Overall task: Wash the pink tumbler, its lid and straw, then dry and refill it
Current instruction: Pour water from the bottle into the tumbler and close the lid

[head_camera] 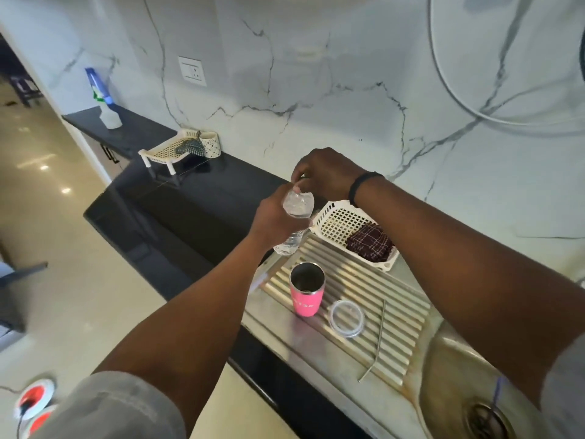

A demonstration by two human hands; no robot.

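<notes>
Two bare forearms, each ending in a grey short sleeve near the elbow: one sleeve [120, 407] left of the sink [449, 375], the other [566, 391] at its right. Thin black band [364, 185] round the right wrist, above that sink.

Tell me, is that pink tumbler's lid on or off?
Off. The pink steel tumbler stands open-mouthed on the ribbed draining board; its clear round lid lies beside it.
</notes>
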